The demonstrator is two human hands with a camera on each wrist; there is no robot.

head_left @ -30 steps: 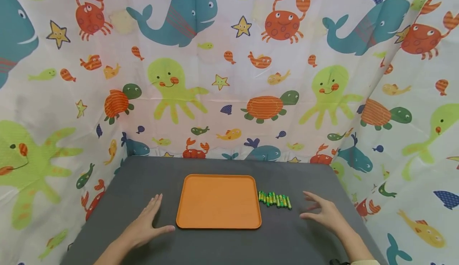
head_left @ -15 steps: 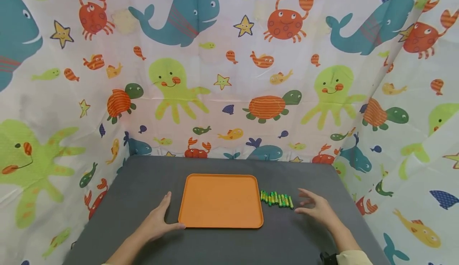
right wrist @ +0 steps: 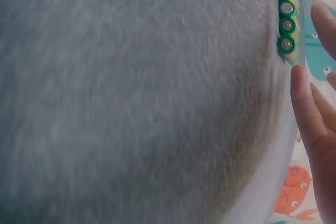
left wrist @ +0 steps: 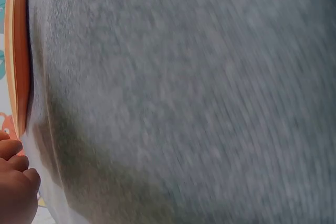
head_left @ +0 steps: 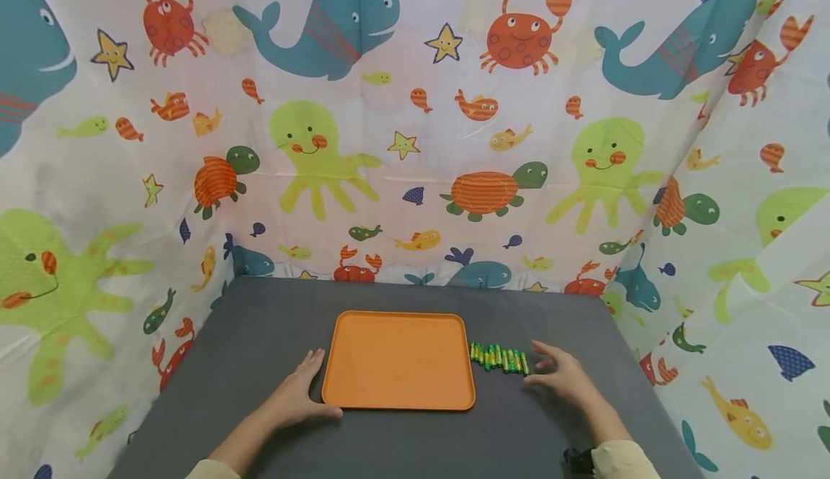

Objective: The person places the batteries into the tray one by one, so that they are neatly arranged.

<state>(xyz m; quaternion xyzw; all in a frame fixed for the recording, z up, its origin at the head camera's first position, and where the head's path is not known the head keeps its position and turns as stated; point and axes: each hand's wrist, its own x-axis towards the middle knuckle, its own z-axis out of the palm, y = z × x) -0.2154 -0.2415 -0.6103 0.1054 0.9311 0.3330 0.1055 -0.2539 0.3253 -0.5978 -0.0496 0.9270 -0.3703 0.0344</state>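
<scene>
An orange rectangular tray (head_left: 398, 360) lies flat on the grey table. My left hand (head_left: 295, 397) is at its lower left corner, thumb and fingers spread about that corner; whether it touches the rim I cannot tell. In the left wrist view the tray's edge (left wrist: 18, 51) shows beyond the curled-looking fingers (left wrist: 18, 163). Right of the tray lies a row of several green and yellow batteries (head_left: 499, 359), side by side. Just right of the row hovers my right hand (head_left: 563, 378), fingers apart and holding nothing. The right wrist view shows the battery ends (right wrist: 286, 24) near the fingertips (right wrist: 298, 74).
The grey table (head_left: 402, 446) meets a white curtain (head_left: 415, 248) printed with sea animals at the back and on both sides. A dark band (head_left: 577, 461) sits at the right wrist, by a pale sleeve (head_left: 622, 459).
My left hand has moved right, up to the tray's lower left corner. The right hand has moved left, closer to the batteries. Tray and batteries lie as before.
</scene>
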